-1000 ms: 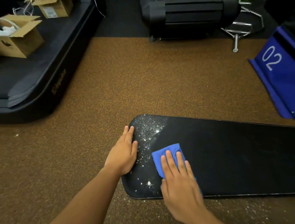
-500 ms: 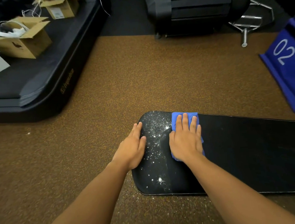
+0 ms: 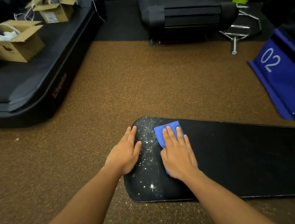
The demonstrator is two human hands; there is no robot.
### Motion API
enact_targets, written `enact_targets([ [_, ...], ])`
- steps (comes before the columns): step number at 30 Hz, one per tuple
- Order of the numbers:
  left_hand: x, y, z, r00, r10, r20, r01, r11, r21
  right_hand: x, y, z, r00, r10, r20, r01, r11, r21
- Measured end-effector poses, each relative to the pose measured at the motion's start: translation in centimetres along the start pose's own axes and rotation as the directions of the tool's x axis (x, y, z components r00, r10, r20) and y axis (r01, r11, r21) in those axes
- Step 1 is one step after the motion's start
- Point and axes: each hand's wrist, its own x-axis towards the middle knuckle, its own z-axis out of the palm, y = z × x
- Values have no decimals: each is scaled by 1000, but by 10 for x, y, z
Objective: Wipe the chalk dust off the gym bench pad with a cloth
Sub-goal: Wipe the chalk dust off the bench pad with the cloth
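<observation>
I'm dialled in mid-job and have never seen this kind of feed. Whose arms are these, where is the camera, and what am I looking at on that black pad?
There is no machine here: the two bare arms belong to a person, and the single wide-angle camera sits on their head, looking forward and down.

The long black slab is the gym bench pad, lying on brown speckled flooring. White specks of chalk dust cover its rounded left end; the part to the right looks mostly clean.

The right hand lies flat on a blue cloth, pressing it against the pad rather than closing a grip around it. The left hand rests open on the pad's left edge, apparently steadying it.

In the background are cardboard boxes on a black mat and a blue item marked 02.
</observation>
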Motion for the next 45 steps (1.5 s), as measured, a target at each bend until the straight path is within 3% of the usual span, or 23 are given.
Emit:
enact_targets([
  [5, 1, 0, 1, 999, -49, -18, 50, 996, 73, 36, -3, -6, 983, 177, 37, -176, 984, -37],
  [9, -4, -6, 4, 986, -169, 12, 169, 985, 28, 59, -5, -10, 987, 133, 95, -130, 991, -30],
  [17, -10, -12, 1, 992, -125, 15, 126, 982, -142, 14, -7, 0, 987, -150, 55, 154, 985, -81],
  [22, -10, -23, -3, 996, -73, 51, 81, 983, -165, 19, -4, -1, 998, 63, 25, -62, 997, -40],
  [25, -8, -27, -6, 996, -52, 69, 66, 973, -220, 47, -14, -2, 993, 116, 14, -115, 993, -30],
  [34, 0, -31, -9, 991, -132, 24, 128, 873, -470, 88, -42, -2, 997, -64, 52, 66, 997, -39],
  [40, 4, -32, -12, 989, -150, 3, 132, 859, -495, 55, -19, -2, 967, -255, 20, 256, 967, -19],
  [45, 4, -34, -12, 989, -148, 16, 136, 850, -509, 64, -25, 0, 997, -84, -3, 83, 996, -11],
])
